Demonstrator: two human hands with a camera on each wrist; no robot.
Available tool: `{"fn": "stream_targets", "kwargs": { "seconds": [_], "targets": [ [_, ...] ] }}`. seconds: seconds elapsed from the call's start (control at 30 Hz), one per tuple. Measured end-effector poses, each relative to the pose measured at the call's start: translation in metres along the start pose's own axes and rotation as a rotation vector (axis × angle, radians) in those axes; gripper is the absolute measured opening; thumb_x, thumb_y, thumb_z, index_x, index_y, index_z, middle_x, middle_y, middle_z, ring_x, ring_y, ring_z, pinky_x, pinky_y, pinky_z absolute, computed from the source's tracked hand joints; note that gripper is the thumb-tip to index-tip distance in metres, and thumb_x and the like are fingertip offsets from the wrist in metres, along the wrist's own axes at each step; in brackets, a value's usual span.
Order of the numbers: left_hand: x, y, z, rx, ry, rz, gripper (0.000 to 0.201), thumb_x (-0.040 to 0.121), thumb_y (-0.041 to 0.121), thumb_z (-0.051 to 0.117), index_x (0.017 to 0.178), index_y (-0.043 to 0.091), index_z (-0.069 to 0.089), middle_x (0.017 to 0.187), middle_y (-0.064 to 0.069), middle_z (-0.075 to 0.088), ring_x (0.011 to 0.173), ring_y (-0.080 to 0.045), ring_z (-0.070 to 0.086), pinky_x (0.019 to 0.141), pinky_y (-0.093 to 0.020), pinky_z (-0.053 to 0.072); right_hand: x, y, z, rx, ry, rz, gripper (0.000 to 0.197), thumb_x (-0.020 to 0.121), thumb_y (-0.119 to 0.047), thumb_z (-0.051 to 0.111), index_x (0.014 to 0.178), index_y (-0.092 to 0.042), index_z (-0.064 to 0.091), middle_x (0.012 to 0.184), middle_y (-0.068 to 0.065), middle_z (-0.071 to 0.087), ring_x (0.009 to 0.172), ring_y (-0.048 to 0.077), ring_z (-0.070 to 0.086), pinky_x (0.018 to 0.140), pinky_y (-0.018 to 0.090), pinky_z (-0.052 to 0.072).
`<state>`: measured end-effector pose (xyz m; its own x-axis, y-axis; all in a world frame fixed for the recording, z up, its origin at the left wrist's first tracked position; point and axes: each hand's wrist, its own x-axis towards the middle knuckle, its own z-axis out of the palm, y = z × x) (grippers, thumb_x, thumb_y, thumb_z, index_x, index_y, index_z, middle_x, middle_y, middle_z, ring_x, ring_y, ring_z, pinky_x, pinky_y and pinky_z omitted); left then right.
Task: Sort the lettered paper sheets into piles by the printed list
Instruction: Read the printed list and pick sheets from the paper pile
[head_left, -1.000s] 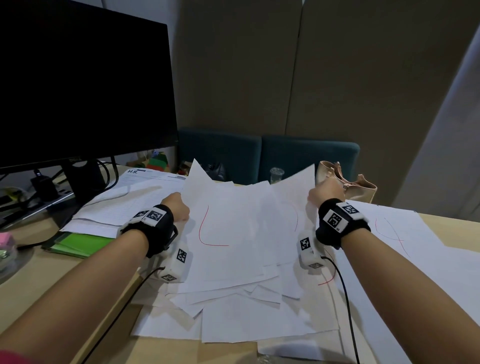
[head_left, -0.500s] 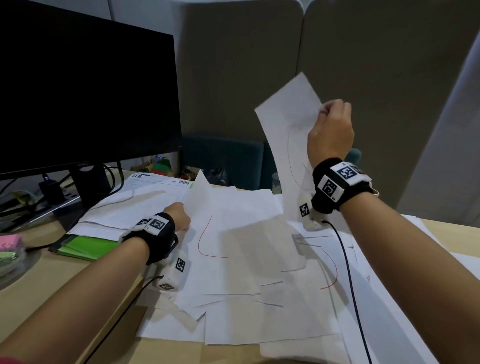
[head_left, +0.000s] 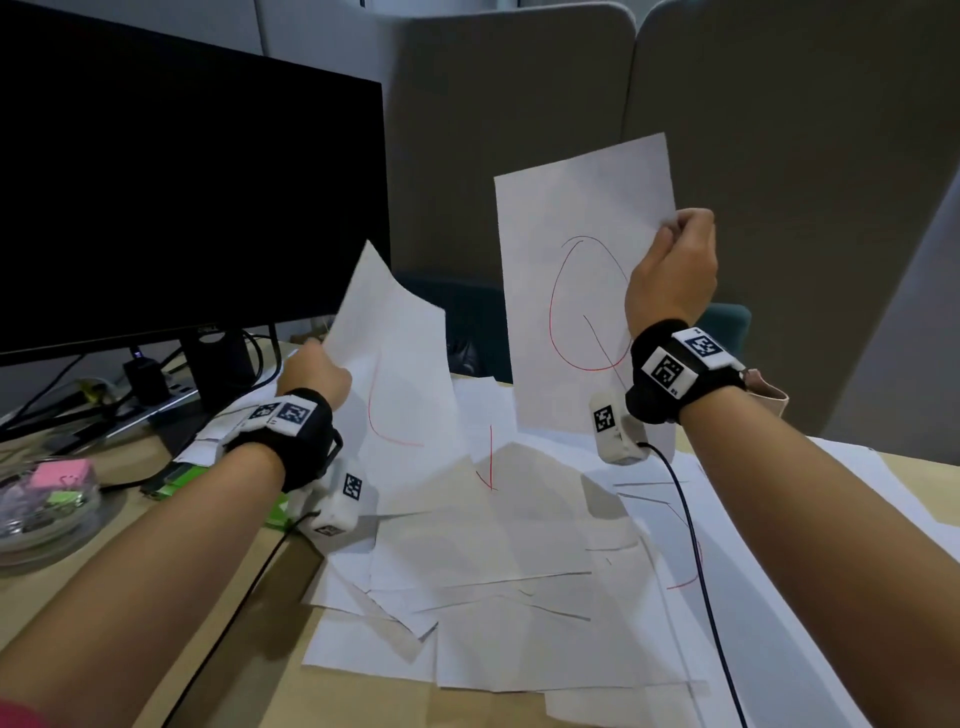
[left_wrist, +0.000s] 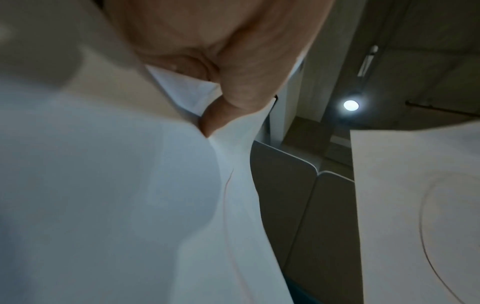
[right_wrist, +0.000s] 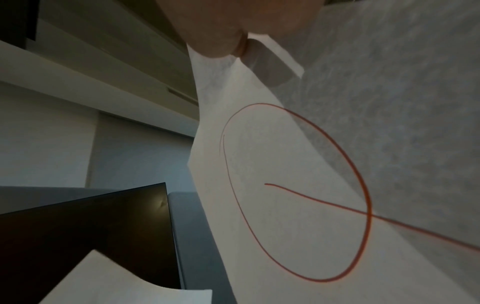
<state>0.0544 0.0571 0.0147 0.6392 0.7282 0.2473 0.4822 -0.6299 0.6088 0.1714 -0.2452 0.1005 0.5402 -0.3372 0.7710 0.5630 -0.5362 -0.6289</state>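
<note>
My right hand pinches the right edge of a white sheet and holds it upright in the air; a red "Q" is drawn on it. My left hand pinches the left edge of another sheet with a red "L", lifted and bent above the desk. Below both lies a loose heap of white sheets, some with red strokes. A stack of printed paper lies behind my left wrist, mostly hidden.
A black monitor stands at the left with cables at its foot. A green folder and a clear dish of clips lie left of the heap. Grey partition panels and teal chairs stand behind the desk.
My right hand has lifted the "Q" sheet off the heap and turned it face-on. My left hand has raised the "L" sheet off the desk.
</note>
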Motion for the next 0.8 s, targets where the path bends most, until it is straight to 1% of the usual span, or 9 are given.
{"fn": "stream_targets", "kwargs": {
  "seconds": [0.1, 0.17, 0.2, 0.33, 0.47, 0.57, 0.67, 0.73, 0.8],
  "targets": [
    [0.007, -0.004, -0.009, -0.054, 0.026, -0.067, 0.035, 0.091, 0.001, 0.046, 0.125, -0.006, 0.049, 0.127, -0.027, 0.054, 0.116, -0.043, 0.051, 0.089, -0.040, 0.042, 0.000, 0.001, 0.003, 0.027, 0.008, 0.016, 0.018, 0.100, -0.014, 0.039, 0.109, -0.004, 0.052, 0.107, 0.006, 0.057, 0.081, 0.008, 0.048, 0.069, 0.017, 0.037],
    [0.009, -0.006, -0.008, -0.114, -0.014, -0.102, 0.033, 0.092, 0.002, 0.046, 0.123, -0.006, 0.053, 0.125, -0.026, 0.056, 0.113, -0.041, 0.054, 0.085, -0.035, 0.042, -0.001, 0.002, 0.005, 0.035, 0.008, 0.020, 0.019, 0.100, -0.015, 0.039, 0.109, -0.004, 0.051, 0.107, 0.006, 0.057, 0.082, 0.008, 0.049, 0.070, 0.017, 0.038],
    [0.010, -0.008, -0.006, -0.155, -0.034, -0.129, 0.032, 0.092, 0.002, 0.046, 0.122, -0.006, 0.055, 0.124, -0.025, 0.058, 0.112, -0.041, 0.055, 0.086, -0.034, 0.043, -0.001, 0.002, 0.007, 0.040, 0.006, 0.021, 0.019, 0.100, -0.016, 0.039, 0.109, -0.004, 0.051, 0.107, 0.006, 0.057, 0.082, 0.008, 0.050, 0.069, 0.017, 0.038],
    [0.008, -0.010, 0.002, -0.213, -0.171, -0.234, 0.036, 0.093, 0.003, 0.048, 0.127, -0.009, 0.052, 0.130, -0.025, 0.055, 0.120, -0.038, 0.052, 0.096, -0.037, 0.043, -0.002, 0.001, 0.011, 0.050, -0.004, 0.023, 0.018, 0.101, -0.015, 0.038, 0.107, -0.004, 0.050, 0.107, 0.006, 0.056, 0.080, 0.008, 0.050, 0.061, 0.006, 0.032],
    [-0.008, -0.004, 0.017, -0.087, -0.284, -0.191, 0.035, 0.096, 0.010, 0.047, 0.127, -0.005, 0.053, 0.132, -0.021, 0.054, 0.121, -0.035, 0.052, 0.096, -0.034, 0.043, -0.001, 0.001, 0.013, 0.050, -0.003, 0.016, 0.017, 0.100, -0.015, 0.039, 0.107, -0.004, 0.050, 0.107, 0.006, 0.056, 0.081, 0.008, 0.049, 0.059, 0.003, 0.031],
    [-0.025, 0.001, 0.035, -0.007, -0.365, -0.156, 0.036, 0.089, 0.015, 0.058, 0.121, -0.003, 0.054, 0.125, -0.020, 0.057, 0.112, -0.036, 0.056, 0.091, -0.035, 0.045, 0.000, 0.004, 0.014, 0.052, -0.004, 0.012, 0.017, 0.100, -0.015, 0.039, 0.106, -0.005, 0.050, 0.106, 0.006, 0.056, 0.081, 0.008, 0.050, 0.060, 0.003, 0.031],
    [-0.043, 0.009, 0.049, 0.070, -0.443, -0.161, 0.044, 0.087, 0.016, 0.064, 0.124, -0.004, 0.052, 0.126, -0.021, 0.056, 0.114, -0.035, 0.055, 0.088, -0.035, 0.046, -0.001, 0.007, 0.014, 0.056, -0.009, 0.019, 0.017, 0.100, -0.016, 0.040, 0.106, -0.005, 0.051, 0.106, 0.006, 0.056, 0.082, 0.007, 0.050, 0.061, 0.003, 0.032],
    [-0.052, 0.014, 0.057, 0.138, -0.483, -0.138, 0.052, 0.085, 0.019, 0.068, 0.129, -0.002, 0.050, 0.130, -0.019, 0.055, 0.118, -0.035, 0.053, 0.095, -0.035, 0.046, -0.002, 0.011, 0.014, 0.061, -0.015, 0.022, 0.017, 0.100, -0.016, 0.039, 0.107, -0.005, 0.050, 0.106, 0.007, 0.056, 0.083, 0.007, 0.050, 0.061, 0.004, 0.032],
    [-0.055, 0.018, 0.066, 0.216, -0.525, -0.128, 0.067, 0.078, 0.028, 0.076, 0.133, 0.004, 0.047, 0.133, -0.018, 0.053, 0.120, -0.036, 0.052, 0.100, -0.041, 0.046, -0.003, 0.013, 0.013, 0.063, -0.023, 0.027, 0.018, 0.100, -0.016, 0.040, 0.108, -0.005, 0.050, 0.107, 0.007, 0.056, 0.084, 0.007, 0.050, 0.064, 0.006, 0.033]
  ]
}}
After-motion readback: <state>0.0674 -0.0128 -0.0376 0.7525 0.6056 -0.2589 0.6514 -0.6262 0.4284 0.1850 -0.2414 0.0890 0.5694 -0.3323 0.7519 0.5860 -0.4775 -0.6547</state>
